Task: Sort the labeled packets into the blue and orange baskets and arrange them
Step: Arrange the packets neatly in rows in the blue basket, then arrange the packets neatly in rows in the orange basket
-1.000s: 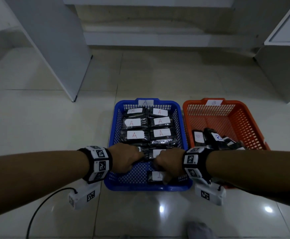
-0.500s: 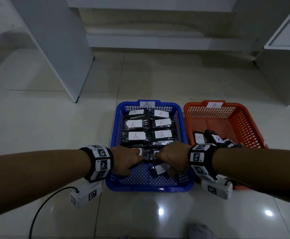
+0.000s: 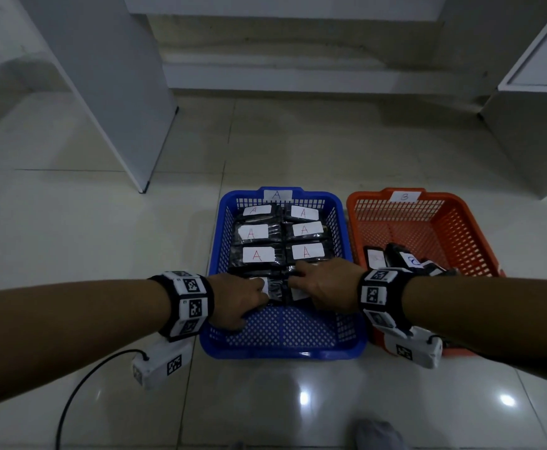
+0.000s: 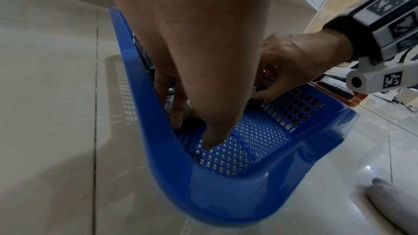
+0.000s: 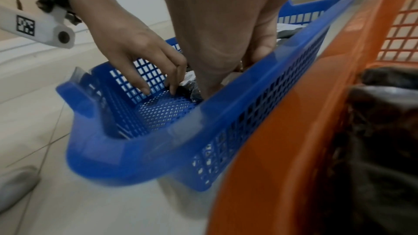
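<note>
In the blue basket (image 3: 282, 350), nearest its front wall, our left hand (image 3: 239, 300) and right hand (image 3: 325, 285) press the last packets (image 3: 277, 289), fingers loosely spread; we square them against the labeled rows.

Your left hand (image 3: 238, 302) and right hand (image 3: 325, 287) cover most of the nearest two packets (image 3: 277, 289) in the blue basket (image 3: 282, 350); their labels can't be read. Your right forearm hides the orange basket's (image 3: 428, 219) near end. Its packets (image 5: 384, 131) blur in the right wrist view.
</note>
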